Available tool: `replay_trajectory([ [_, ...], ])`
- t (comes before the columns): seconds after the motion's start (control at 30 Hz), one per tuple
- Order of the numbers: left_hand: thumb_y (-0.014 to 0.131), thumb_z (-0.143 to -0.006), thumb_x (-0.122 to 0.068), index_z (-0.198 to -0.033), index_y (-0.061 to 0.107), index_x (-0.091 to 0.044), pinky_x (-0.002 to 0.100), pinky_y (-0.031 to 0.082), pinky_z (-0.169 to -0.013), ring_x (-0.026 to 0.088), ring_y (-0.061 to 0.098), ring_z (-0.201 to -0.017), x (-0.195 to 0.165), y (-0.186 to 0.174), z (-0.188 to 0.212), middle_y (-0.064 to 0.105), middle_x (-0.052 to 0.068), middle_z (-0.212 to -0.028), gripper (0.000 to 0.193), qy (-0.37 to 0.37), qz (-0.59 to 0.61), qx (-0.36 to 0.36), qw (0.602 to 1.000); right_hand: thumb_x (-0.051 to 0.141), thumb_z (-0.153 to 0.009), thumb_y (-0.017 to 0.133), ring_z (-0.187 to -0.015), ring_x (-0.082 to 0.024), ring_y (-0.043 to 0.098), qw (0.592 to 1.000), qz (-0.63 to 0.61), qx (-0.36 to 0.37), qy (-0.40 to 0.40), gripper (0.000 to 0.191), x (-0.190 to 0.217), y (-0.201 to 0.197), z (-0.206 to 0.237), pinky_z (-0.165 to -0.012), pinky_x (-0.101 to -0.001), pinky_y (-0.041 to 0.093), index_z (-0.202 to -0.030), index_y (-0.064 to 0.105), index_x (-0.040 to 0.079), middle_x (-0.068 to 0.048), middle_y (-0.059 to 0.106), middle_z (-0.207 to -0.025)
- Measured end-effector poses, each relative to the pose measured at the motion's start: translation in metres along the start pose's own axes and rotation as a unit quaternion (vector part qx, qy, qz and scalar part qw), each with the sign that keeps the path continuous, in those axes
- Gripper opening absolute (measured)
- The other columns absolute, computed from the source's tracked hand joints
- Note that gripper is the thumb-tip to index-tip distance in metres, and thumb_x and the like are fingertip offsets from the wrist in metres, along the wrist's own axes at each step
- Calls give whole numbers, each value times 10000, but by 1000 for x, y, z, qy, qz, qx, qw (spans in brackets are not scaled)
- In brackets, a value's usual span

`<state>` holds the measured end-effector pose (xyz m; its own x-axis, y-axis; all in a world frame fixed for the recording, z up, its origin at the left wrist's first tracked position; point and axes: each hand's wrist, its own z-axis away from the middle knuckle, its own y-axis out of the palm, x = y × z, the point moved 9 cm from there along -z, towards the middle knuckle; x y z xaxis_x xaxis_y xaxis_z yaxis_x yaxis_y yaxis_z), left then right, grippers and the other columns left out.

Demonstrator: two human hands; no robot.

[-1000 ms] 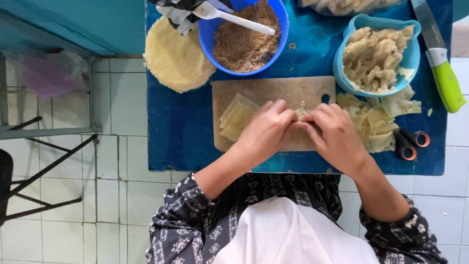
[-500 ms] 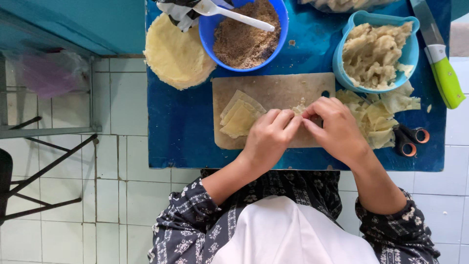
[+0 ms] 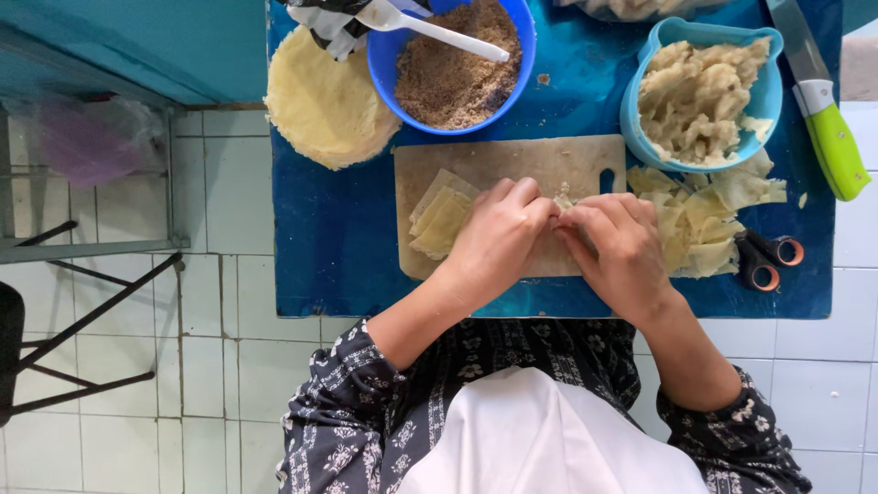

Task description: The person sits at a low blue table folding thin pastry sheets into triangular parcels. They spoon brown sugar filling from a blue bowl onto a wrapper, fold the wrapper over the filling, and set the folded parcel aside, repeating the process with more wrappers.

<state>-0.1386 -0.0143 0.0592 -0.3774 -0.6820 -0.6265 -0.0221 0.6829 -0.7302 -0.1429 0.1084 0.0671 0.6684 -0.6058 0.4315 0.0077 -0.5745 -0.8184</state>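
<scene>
**Two hands pinch a small pastry piece on the cutting board**

Both forearms reach in from the lower edge of the head view and converge over the wooden cutting board (image 3: 512, 165), which lies on a blue table (image 3: 338, 247). The left hand (image 3: 498, 240) comes in at a slant from the lower left, palm down, knuckles raised, its fingers curled toward the centre of the board. The right hand (image 3: 622, 252) mirrors it from the lower right, wrist bent inward, fingers folded down. The fingertips of both hands meet over a small pale dough piece (image 3: 564, 198), of which only a scrap shows between them; both hands are closed in a pinch on it, and it sits near the middle of the board, toward its far edge.

Just left of the left hand, a short stack of cut wrapper squares (image 3: 441, 218) lies on the board. To the right of the board, more loose wrapper pieces (image 3: 704, 220) are heaped on the table, touching a pair of scissors (image 3: 764, 261) with dark handles. Beyond the board stand a blue bowl (image 3: 389, 69) of brown crumbly filling with a white spoon (image 3: 439, 32) in it, a round stack of pale sheets (image 3: 320, 101), and a light-blue bowl (image 3: 640, 101) heaped with folded pastries. A green-handled knife (image 3: 828, 119) lies at the table's right edge.
</scene>
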Motion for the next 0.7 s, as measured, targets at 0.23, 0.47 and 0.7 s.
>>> replay_trajectory([
  [0.23,655,-917,-67,-1222,631,-51,432,511,-898,315,603,-1034,-9,-25,11,639,102,-1110,306,2,42,-82,996,102,-896,768,-1033,-294,613,999,-2,42,1,143,0,0,-6,-891,-434,423,-1011,684,97,-67,663,-1035],
  [0.47,653,-950,-127,-1321,615,-69,384,488,-978,219,636,-1133,-20,-4,17,697,28,-1173,377,57,-77,-70,993,73,-900,746,-1050,-308,606,999,3,22,26,182,-7,3,3,-912,-439,424,-1073,690,64,-73,664,-1082],
  [0.7,620,-1070,-157,-1553,510,-132,344,341,-1126,129,585,-1297,-37,9,31,699,-6,-1231,496,94,-299,-96,945,64,-928,749,-1155,-325,602,994,92,-49,-15,206,11,-3,22,-988,-465,424,-1118,675,40,-103,656,-1219],
])
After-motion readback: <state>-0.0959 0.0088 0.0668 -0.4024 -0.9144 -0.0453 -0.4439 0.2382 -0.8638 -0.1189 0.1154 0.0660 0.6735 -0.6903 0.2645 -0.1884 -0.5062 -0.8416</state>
